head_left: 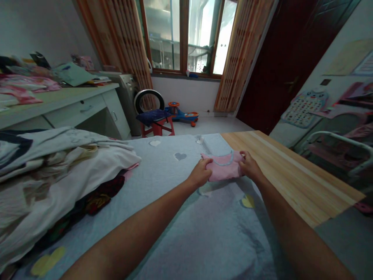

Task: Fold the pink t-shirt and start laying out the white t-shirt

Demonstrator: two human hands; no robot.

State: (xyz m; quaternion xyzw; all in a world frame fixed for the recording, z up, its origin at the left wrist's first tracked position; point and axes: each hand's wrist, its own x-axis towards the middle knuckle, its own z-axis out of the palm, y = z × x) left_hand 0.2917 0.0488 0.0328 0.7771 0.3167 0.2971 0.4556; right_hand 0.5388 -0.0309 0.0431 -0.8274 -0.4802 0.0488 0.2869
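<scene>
A small pink shirt with a light blue-grey neckline is folded into a compact bundle over the bed sheet. My left hand grips its left edge, thumb on top. At the opposite edge, my right hand pinches the cloth, with its fingers partly hidden behind the fabric. The neckline lies on the upper side, between both hands. Beneath is the pale blue sheet with heart shapes. Whether the shirt touches the sheet or is slightly lifted, I cannot tell.
A heap of rumpled clothes covers the left of the bed. Bare wooden board shows on the right. Beyond the bed stand a red stool and a blue ride-on toy. A white desk is at far left.
</scene>
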